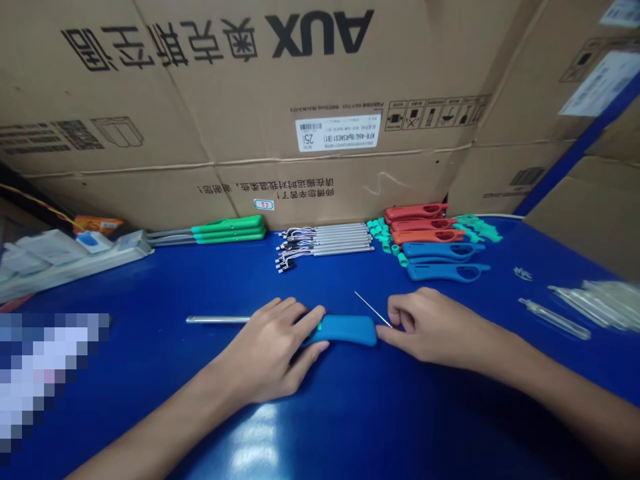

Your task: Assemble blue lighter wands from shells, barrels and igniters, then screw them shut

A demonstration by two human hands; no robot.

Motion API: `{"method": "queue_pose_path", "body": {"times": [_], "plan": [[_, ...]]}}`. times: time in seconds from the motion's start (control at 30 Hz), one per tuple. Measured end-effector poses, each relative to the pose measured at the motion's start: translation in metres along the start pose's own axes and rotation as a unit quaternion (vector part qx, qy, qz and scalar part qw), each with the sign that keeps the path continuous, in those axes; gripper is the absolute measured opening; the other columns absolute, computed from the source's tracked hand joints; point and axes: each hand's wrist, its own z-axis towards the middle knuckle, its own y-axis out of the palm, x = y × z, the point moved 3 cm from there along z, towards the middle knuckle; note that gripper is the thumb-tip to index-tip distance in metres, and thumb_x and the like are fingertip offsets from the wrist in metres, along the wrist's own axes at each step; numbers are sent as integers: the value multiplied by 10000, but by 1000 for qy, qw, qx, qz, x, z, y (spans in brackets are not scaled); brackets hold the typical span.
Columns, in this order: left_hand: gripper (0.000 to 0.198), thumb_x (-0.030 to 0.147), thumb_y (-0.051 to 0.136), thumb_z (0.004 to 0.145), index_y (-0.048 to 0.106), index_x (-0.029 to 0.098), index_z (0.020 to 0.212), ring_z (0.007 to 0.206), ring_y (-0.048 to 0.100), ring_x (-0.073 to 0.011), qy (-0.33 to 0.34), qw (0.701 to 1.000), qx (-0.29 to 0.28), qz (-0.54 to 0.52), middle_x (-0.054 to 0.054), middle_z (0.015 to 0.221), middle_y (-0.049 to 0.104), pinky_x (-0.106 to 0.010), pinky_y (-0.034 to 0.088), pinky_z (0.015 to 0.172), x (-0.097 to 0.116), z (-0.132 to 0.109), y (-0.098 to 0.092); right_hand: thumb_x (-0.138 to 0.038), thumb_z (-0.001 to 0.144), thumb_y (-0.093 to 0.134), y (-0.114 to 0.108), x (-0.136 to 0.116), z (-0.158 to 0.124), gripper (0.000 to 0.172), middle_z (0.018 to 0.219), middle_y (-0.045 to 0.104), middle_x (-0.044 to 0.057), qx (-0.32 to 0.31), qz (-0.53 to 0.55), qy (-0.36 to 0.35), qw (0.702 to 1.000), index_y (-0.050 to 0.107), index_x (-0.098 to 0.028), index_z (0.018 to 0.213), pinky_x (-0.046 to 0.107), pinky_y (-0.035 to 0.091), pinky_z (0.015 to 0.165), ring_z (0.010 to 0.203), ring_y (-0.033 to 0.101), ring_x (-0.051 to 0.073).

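Observation:
My left hand (280,343) is closed around a blue long-nosed lighter (353,331), which lies flat on the table. Its silver tube (217,320) points left, and a bit of green shows beside my fingers. Much of the lighter's middle is hidden under the hand. At the handle's right end, my right hand (433,327) pinches a thin metal rod (373,309) that slants up and to the left. The right fingertips are close to the handle's end; whether they touch it I cannot tell.
Behind lie green lighters (230,229), silver tubes with wires (345,240), small green caps (383,233), red handles (420,225) and blue handles (445,272). Clear plastic pieces (600,303) lie right, a power strip (125,252) left. A large cardboard box (200,120) walls off the back.

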Motion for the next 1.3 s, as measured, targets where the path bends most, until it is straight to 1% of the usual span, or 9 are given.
{"method": "queue_pose_path", "body": {"times": [0.1,0.17,0.33,0.47,0.57,0.7,0.83,1.07,1.3], "plan": [[375,387,416,963,566,143,1206,825,616,-250,-3,1000,-2,-2,-110,934,655,-452,515,759,-1,-1,1,-386,819,564,-1,2,-3,270,609,584,1,-28,6,-13,1000,508,-207,625,261,247,503,573,489,132],[373,387,420,961,566,148,1206,827,618,-252,-5,1000,0,-4,-108,939,655,-457,516,759,-1,-2,1,-311,825,525,-6,6,-4,250,583,568,-6,-33,18,9,999,480,-203,604,260,250,495,544,473,121],[370,381,428,960,572,146,1208,836,621,-251,-1,1000,2,-3,-106,946,652,-459,519,769,1,-2,1,-267,798,503,-24,25,-3,267,509,456,-31,22,15,74,997,398,-203,561,268,228,469,476,369,102],[359,369,434,956,581,149,1199,830,622,-246,-2,1000,-2,1,-105,933,652,-448,520,775,1,0,0,-272,793,495,-27,41,1,322,481,374,-34,42,2,118,992,320,-207,530,277,214,464,462,297,101],[364,373,434,957,574,149,1207,828,620,-249,-2,1000,-2,-1,-106,936,653,-459,519,768,1,0,0,-272,796,487,-25,47,8,346,472,370,-28,43,8,127,991,295,-210,515,282,231,472,460,298,104],[360,371,433,957,570,150,1206,829,618,-253,-2,1000,-5,-5,-106,936,652,-472,518,767,2,-1,1,-274,797,483,-22,51,18,324,487,375,-30,38,35,142,989,318,-215,525,279,243,481,463,312,106],[356,370,437,955,571,152,1203,842,620,-260,-4,1000,-8,-8,-104,951,651,-486,516,778,1,-2,1,-267,807,482,-21,54,24,329,485,387,-28,58,31,164,984,328,-218,521,277,249,489,474,342,115],[360,370,440,956,569,157,1215,846,616,-261,-12,1000,-17,-14,-103,950,648,-477,509,771,1,1,1,-252,873,459,-15,51,28,332,529,508,3,86,6,124,989,402,-213,548,278,272,539,520,459,139],[366,379,434,956,575,153,1208,842,611,-255,-11,1000,-23,-11,-107,944,647,-451,504,759,2,-1,0,-332,921,435,-14,41,23,368,544,539,19,108,-21,73,991,401,-218,572,282,262,542,522,479,154]]}}
